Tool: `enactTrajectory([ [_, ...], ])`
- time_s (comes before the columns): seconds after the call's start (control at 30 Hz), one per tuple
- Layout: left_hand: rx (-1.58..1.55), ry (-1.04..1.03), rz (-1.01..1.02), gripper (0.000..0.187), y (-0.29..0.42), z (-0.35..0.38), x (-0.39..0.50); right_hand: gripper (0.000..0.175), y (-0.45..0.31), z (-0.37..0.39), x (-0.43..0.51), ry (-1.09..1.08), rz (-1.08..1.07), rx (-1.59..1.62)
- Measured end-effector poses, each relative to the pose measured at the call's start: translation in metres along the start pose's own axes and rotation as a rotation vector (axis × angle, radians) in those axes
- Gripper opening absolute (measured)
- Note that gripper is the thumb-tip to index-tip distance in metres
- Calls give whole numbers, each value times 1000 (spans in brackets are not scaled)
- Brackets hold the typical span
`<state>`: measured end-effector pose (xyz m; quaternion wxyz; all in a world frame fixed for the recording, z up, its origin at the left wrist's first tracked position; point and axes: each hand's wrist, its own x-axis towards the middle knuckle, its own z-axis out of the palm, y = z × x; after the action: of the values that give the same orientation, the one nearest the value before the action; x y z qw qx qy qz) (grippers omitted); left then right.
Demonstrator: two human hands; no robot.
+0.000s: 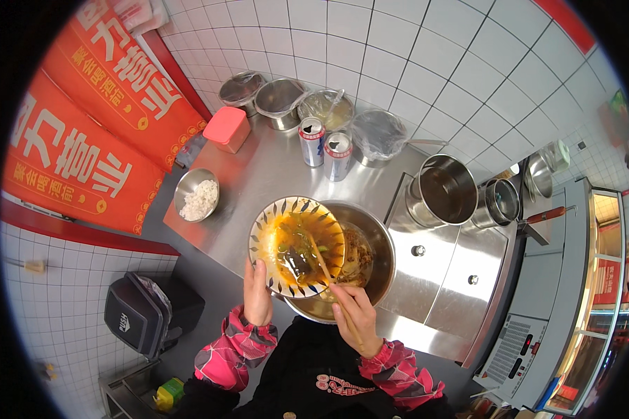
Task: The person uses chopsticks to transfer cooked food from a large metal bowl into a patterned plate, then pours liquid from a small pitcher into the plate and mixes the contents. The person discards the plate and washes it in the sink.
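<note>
My left hand (258,293) grips the near left rim of a patterned plate (260,230), thumb on top. The plate holds orange-brown oily liquid with green and dark pieces, and tilts over a large stainless steel bowl (385,251). In my right hand (357,317) are wooden chopsticks (322,262); their tips reach into the liquid near the plate's middle. Brown, oily food (357,254) shows in the steel bowl beside and partly beneath the plate. My fingers under the plate are hidden.
Two opened cans (312,144) stand beyond the plate, before several film-covered steel pots (375,133). A pink container (227,128) and a small steel bowl of white food (198,201) are at left. On the right stand a deep steel pot (442,191) and a strainer (503,201).
</note>
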<state>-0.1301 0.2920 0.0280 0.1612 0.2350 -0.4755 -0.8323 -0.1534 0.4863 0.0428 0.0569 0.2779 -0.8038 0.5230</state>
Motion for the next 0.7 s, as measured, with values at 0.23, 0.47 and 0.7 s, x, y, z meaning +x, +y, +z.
enactTrajectory([
  [0.23, 37, -11, 25, 47, 0, -1, 0, 35, 2, 4, -3, -5, -24, -11],
  [0.47, -10, -19, 21, 48, -3, -3, 1, 34, -11, -6, 2, -82, -127, -74],
  [0.7, -54, 14, -40, 48, -5, -7, 1, 35, -14, -36, 8, 10, -104, -112],
])
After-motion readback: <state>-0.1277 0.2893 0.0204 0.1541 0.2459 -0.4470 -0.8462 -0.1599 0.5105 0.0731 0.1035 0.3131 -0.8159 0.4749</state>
